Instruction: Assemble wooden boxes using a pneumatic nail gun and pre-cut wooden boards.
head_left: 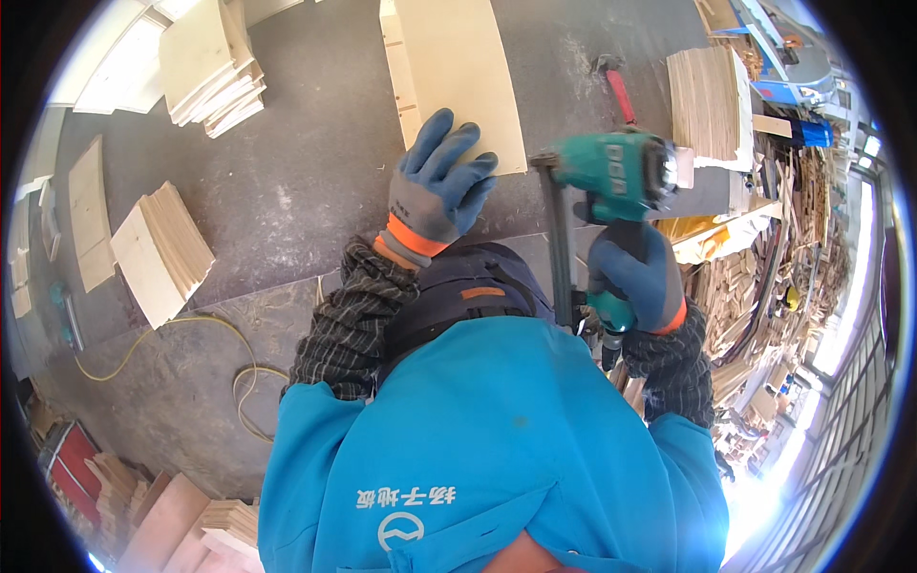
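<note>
A pale wooden panel (463, 72) with a narrow side strip along its left edge lies on the dark work table (315, 124), directly ahead of me. My left hand (439, 191), in a blue-grey glove with an orange cuff, rests on the panel's near left corner with fingers stretched out. My right hand (645, 277), gloved the same way, is wrapped around the handle of a teal nail gun (616, 177). The nail gun is held up to the right of the panel, apart from it. Its long dark magazine points back toward me, and its body is slightly blurred.
A hammer (621, 94) with a red handle lies beyond the nail gun. Board stacks stand at the right (707, 105), far left (210, 62) and near left (164, 250). A yellow hose (244, 327) curls over the floor. Scrap wood (726, 306) is heaped at the right.
</note>
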Motion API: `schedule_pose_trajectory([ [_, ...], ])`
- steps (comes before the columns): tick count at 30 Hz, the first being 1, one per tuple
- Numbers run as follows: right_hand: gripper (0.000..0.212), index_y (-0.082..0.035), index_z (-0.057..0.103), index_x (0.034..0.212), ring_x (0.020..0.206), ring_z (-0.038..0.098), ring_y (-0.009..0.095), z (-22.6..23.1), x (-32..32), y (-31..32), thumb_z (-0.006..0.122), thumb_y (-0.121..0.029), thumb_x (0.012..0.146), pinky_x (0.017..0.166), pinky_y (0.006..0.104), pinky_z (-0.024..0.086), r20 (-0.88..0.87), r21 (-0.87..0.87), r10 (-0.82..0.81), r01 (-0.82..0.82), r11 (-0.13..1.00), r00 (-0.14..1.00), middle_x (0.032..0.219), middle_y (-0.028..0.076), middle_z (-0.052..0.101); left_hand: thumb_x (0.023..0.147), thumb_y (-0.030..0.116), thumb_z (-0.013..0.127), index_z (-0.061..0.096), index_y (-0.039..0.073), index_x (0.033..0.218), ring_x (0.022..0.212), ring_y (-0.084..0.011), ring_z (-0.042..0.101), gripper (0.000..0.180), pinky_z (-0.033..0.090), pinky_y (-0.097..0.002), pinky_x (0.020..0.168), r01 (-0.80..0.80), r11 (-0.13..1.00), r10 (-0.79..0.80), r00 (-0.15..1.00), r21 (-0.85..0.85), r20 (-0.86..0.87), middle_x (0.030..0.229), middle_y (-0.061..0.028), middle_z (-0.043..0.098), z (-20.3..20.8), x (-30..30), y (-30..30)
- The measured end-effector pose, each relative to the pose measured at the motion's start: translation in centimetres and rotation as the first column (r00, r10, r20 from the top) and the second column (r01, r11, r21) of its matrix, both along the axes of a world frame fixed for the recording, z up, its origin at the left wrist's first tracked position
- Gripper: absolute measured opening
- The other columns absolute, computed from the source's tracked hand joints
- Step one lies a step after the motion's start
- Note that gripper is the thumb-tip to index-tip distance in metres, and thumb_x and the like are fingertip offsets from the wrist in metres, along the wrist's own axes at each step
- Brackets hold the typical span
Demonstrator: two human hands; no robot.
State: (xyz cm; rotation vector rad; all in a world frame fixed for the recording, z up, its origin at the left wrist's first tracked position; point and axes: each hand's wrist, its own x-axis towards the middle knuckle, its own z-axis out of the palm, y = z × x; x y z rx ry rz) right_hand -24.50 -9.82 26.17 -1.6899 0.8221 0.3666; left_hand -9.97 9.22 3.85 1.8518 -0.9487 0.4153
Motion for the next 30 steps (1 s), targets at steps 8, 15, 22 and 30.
schedule_pose_trajectory([
  [8,0.024,-0.002,0.069,0.091,0.061,0.057,0.011,2.4,-3.0,-0.5,0.064,-0.026,0.090,0.057,0.0266,0.041,0.121,-0.192,-0.145,0.167,0.967,0.982,0.071,0.005,0.065,0.080,0.017,0.094,0.080,0.015,0.123,0.139,-0.0479,0.060,0.045,0.058,-0.0531,0.108,-0.032,0.999,0.035,0.995,0.041,-0.090,0.138,-0.0138,0.071,3.2,-0.6,2.0],
  [15,0.019,0.003,0.069,0.102,0.065,0.062,0.013,1.3,-5.2,-2.3,0.067,-0.012,0.089,0.059,0.0275,0.047,0.135,-0.105,-0.201,0.216,0.971,0.970,0.078,0.006,0.067,0.085,0.013,0.092,0.079,0.012,0.131,0.126,-0.0375,0.071,0.048,0.062,-0.0449,0.101,-0.014,0.998,0.033,0.938,0.057,-0.346,0.141,-0.0188,0.071,2.0,-0.9,4.0],
  [22,0.028,0.005,0.068,0.117,0.069,0.063,0.012,0.7,-5.2,-2.4,0.067,-0.007,0.092,0.065,0.0287,0.051,0.134,-0.053,-0.141,0.149,0.987,0.981,0.080,0.004,0.068,0.087,0.007,0.090,0.080,0.007,0.124,0.093,-0.0318,0.081,0.039,0.065,-0.0382,0.083,-0.085,0.995,0.062,0.943,-0.056,-0.326,0.109,-0.0170,0.082,0.2,-2.3,2.2],
  [30,0.013,0.001,0.070,0.098,0.077,0.064,0.010,0.5,-3.1,-1.5,0.072,-0.010,0.092,0.070,0.0307,0.052,0.052,-0.005,0.027,-0.026,1.000,0.998,0.084,0.003,0.070,0.084,0.010,0.092,0.082,0.004,0.116,0.085,-0.0303,0.081,0.034,0.065,-0.0377,0.078,-0.118,0.988,0.075,0.933,-0.101,-0.353,0.105,-0.0165,0.083,0.3,-2.8,1.1],
])
